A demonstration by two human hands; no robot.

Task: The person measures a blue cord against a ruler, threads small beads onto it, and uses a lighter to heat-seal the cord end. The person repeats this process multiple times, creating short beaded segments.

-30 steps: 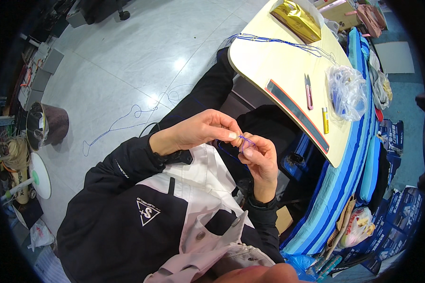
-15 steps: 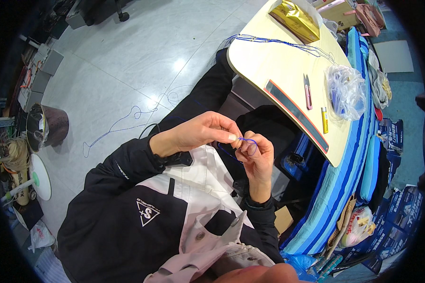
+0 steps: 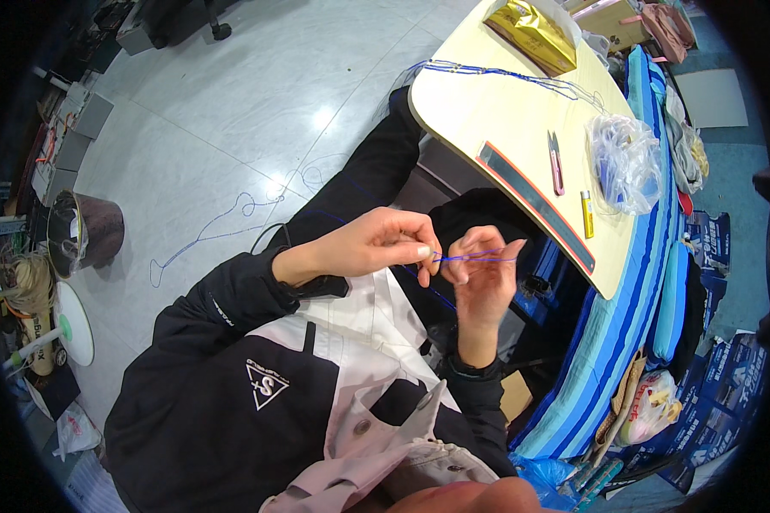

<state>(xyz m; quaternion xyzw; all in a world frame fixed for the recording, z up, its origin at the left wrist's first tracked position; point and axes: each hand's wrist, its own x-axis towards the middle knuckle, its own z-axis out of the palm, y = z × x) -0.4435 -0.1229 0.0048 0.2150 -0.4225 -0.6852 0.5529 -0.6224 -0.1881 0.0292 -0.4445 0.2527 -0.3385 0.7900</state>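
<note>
Above my lap, my left hand (image 3: 389,244) pinches a thin blue cord (image 3: 479,256) between thumb and fingertips. Just to its right is my right hand (image 3: 486,286), slightly blurred, with its thumb raised. A narrow loop of the cord stretches from the left fingertips across the right fingers to the right thumb, which keeps it taut. More of the same cord hangs below my hands. A long tail (image 3: 204,232) of cord runs left over my leg and lies in loose curves on the floor.
A pale table (image 3: 479,111) at the right carries a bundle of blue cords (image 3: 513,75), a ruler (image 3: 535,205), pink-handled thread snips (image 3: 556,167), a yellow lighter (image 3: 588,214), a clear plastic bag (image 3: 626,162) and a gold package (image 3: 535,36). A bin (image 3: 98,229) stands left.
My right hand has moved a little to the right and its thumb has spread out. The small rounded loop is now drawn long and narrow. My left hand stays nearly in place.
</note>
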